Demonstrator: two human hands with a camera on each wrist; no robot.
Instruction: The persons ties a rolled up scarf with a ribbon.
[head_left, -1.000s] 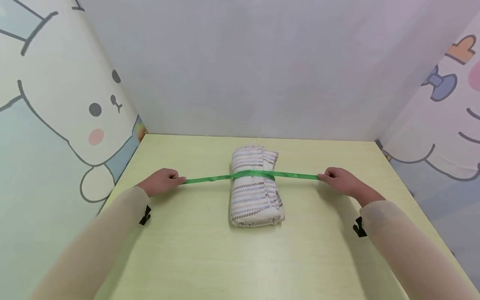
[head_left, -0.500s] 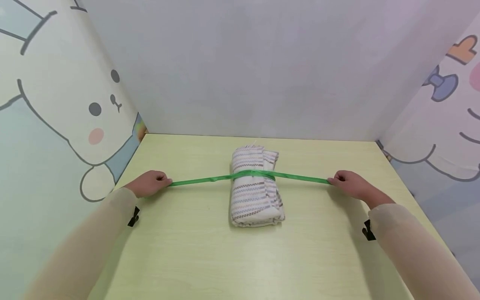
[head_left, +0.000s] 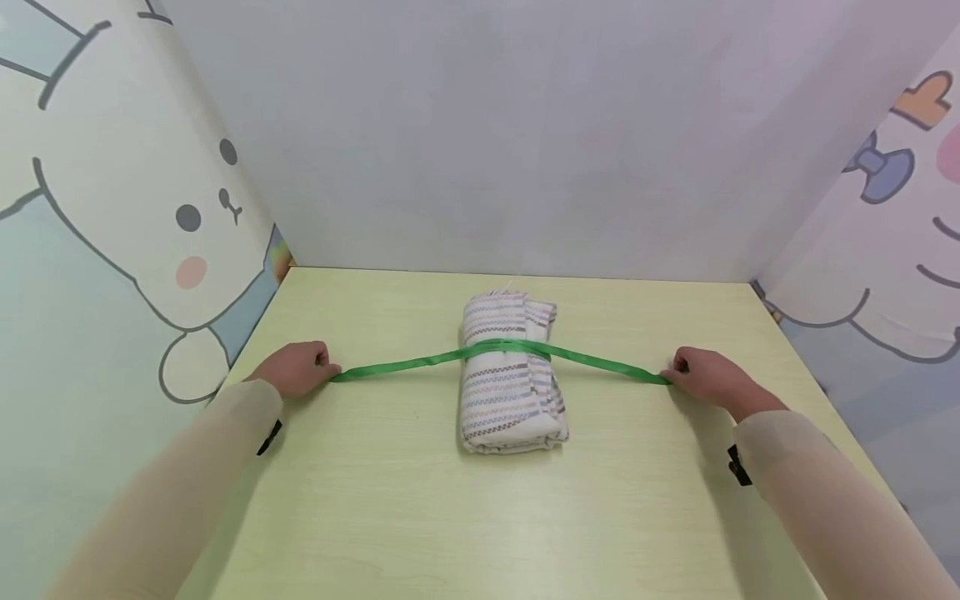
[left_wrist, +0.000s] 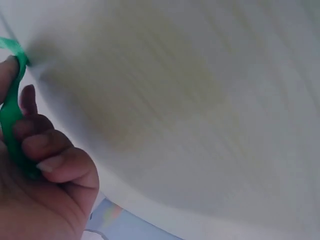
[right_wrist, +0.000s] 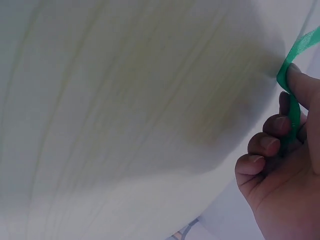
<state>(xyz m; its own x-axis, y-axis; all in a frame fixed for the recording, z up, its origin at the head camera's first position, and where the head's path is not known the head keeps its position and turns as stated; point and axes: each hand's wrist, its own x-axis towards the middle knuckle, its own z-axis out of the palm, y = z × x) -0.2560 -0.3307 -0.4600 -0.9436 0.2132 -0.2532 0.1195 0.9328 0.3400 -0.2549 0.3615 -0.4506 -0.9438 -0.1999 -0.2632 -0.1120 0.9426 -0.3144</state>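
Observation:
A folded, striped cloth bundle (head_left: 498, 400) lies at the middle of the table. Around its waist runs a green ribbon (head_left: 427, 361), crossed on top, with one end leading out to each side. My left hand (head_left: 292, 369) holds the left end low over the table; the left wrist view shows curled fingers (left_wrist: 60, 155) with the ribbon running into the palm. On the other side my right hand (head_left: 712, 379) grips the right end, its fingers (right_wrist: 262, 145) curled round the ribbon's tail in the right wrist view. Both ends slope down from the bundle to the hands.
The pale yellow-green table (head_left: 495, 525) meets a plain light wall (head_left: 517, 142) at the back. Cartoon-printed walls (head_left: 142, 208) stand close at either side. A black clip-like piece hangs under each sleeve.
Both hands have moved outward from the bundle, drawing the ribbon ends apart, and then dipped slightly. The ribbon ends now sag a little. The bundle has stayed in place.

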